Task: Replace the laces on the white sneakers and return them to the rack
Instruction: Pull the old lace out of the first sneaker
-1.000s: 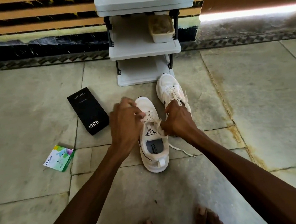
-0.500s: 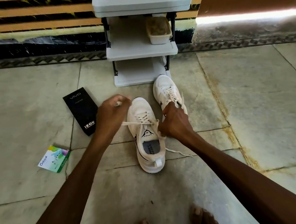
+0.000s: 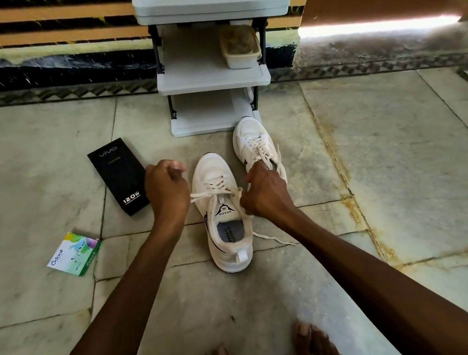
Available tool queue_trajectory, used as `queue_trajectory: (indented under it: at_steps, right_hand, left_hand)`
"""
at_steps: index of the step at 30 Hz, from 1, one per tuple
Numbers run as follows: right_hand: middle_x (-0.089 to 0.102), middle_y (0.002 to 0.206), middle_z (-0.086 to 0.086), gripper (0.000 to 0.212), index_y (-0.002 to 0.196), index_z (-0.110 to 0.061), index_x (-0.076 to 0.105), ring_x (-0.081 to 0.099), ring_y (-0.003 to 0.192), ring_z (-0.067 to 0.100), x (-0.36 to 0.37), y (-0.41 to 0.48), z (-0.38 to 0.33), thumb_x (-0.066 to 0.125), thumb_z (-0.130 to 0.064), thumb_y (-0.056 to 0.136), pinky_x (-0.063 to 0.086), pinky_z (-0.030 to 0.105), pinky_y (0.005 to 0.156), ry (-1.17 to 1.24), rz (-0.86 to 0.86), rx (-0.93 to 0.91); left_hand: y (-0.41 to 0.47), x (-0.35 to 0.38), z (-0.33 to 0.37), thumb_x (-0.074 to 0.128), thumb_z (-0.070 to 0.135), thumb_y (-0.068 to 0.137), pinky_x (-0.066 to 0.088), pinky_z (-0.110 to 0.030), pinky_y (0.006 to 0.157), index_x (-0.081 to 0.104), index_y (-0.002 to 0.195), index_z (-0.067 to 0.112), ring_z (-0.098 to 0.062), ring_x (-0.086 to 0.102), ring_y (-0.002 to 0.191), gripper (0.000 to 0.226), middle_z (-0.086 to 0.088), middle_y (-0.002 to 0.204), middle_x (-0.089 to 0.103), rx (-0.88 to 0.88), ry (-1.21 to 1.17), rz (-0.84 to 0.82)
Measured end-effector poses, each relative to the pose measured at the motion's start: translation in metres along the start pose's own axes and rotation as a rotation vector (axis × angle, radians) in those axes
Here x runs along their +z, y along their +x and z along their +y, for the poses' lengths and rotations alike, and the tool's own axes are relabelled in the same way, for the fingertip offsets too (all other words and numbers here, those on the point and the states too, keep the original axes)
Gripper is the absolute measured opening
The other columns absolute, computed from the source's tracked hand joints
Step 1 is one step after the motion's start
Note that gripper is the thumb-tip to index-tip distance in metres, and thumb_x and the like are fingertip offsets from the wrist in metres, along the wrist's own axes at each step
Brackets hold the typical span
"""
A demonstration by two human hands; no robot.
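White sneaker (image 3: 225,215) on floor (image 3: 397,161), left grip (image 3: 167,192) and right grip (image 3: 266,194) each pinching its lace (image 3: 211,193), rack (image 3: 212,79) beyond.

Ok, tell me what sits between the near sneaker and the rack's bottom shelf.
Only the far sneaker, its toe at the right front corner of the rack. Straight ahead of the near sneaker, nothing visible lies before the bottom shelf. The left hand and right hand hold its lace.
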State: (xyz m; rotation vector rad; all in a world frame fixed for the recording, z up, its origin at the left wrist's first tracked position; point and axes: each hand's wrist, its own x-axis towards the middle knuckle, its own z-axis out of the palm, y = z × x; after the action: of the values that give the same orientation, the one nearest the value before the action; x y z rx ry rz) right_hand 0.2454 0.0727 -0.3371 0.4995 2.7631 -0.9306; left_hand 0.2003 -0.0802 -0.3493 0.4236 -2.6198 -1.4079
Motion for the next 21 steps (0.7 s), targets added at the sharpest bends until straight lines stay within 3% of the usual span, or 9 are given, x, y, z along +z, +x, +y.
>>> queue_trajectory:
  at_steps: [2, 4, 7, 10, 13, 17, 21]
  right_hand:
    - [0.054, 0.09, 0.003, 0.046, 0.114, -0.003, 0.052, 0.058, 0.093, 0.024, -0.002, 0.001, 0.001, 0.075, -0.012, 0.075, 0.042, 0.029, 0.07, -0.002, -0.012, 0.017]
    - [0.051, 0.084, 0.001, 0.046, 0.112, -0.004, 0.053, 0.057, 0.087, 0.022, -0.003, 0.002, 0.001, 0.075, -0.009, 0.073, 0.045, 0.03, 0.067, -0.005, -0.028, 0.03]
    - [0.06, 0.091, 0.006, 0.043, 0.11, -0.003, 0.053, 0.06, 0.089, 0.025, -0.002, 0.002, 0.002, 0.073, -0.009, 0.073, 0.048, 0.033, 0.066, 0.001, -0.024, 0.0]
    - [0.064, 0.1, 0.011, 0.043, 0.11, -0.002, 0.053, 0.061, 0.093, 0.028, 0.0, 0.001, 0.002, 0.073, -0.013, 0.074, 0.048, 0.035, 0.069, 0.008, -0.011, -0.013]
    - [0.064, 0.103, 0.012, 0.046, 0.112, -0.003, 0.053, 0.06, 0.096, 0.028, 0.0, 0.001, 0.001, 0.074, -0.011, 0.073, 0.049, 0.035, 0.073, 0.02, -0.009, -0.004]
    - [0.064, 0.102, 0.011, 0.045, 0.111, -0.003, 0.053, 0.061, 0.096, 0.028, 0.001, 0.001, 0.002, 0.075, -0.014, 0.073, 0.049, 0.034, 0.072, 0.023, -0.011, 0.006]
    - [0.058, 0.1, 0.008, 0.043, 0.112, -0.002, 0.052, 0.054, 0.091, 0.025, 0.003, 0.002, -0.001, 0.072, -0.014, 0.076, 0.041, 0.032, 0.071, 0.025, -0.017, -0.019]
  left_hand:
    - [0.007, -0.006, -0.003, 0.048, 0.012, 0.1, 0.038, -0.017, 0.08, 0.066, 0.092, 0.014, -0.01, 0.054, 0.093, 0.019, -0.008, 0.115, 0.056, -0.002, -0.047, -0.014]
    - [0.011, -0.009, -0.008, 0.055, 0.021, 0.097, 0.04, -0.021, 0.077, 0.068, 0.093, 0.019, -0.013, 0.056, 0.092, 0.013, -0.005, 0.109, 0.058, 0.091, 0.024, -0.169]
    - [0.004, -0.003, -0.01, 0.066, 0.036, 0.089, 0.044, -0.031, 0.076, 0.071, 0.098, 0.028, -0.017, 0.053, 0.086, 0.013, -0.001, 0.094, 0.049, 0.259, 0.222, -0.401]
    - [-0.008, 0.01, -0.007, 0.072, 0.04, 0.083, 0.046, -0.038, 0.087, 0.073, 0.098, 0.032, -0.02, 0.054, 0.097, 0.017, 0.001, 0.096, 0.053, 0.363, 0.368, -0.498]
    - [-0.018, 0.021, -0.005, 0.07, 0.036, 0.086, 0.044, -0.038, 0.088, 0.074, 0.098, 0.026, -0.025, 0.053, 0.107, 0.016, -0.002, 0.11, 0.06, 0.447, 0.563, -0.437]
    - [-0.029, 0.025, -0.001, 0.064, 0.015, 0.089, 0.043, -0.031, 0.08, 0.07, 0.091, 0.013, -0.026, 0.061, 0.1, 0.007, -0.005, 0.107, 0.067, 0.325, 0.427, -0.361]
    - [-0.039, 0.032, -0.007, 0.06, 0.011, 0.092, 0.047, -0.033, 0.08, 0.06, 0.105, 0.004, -0.03, 0.061, 0.104, 0.015, -0.012, 0.112, 0.066, 0.283, 0.398, -0.278]
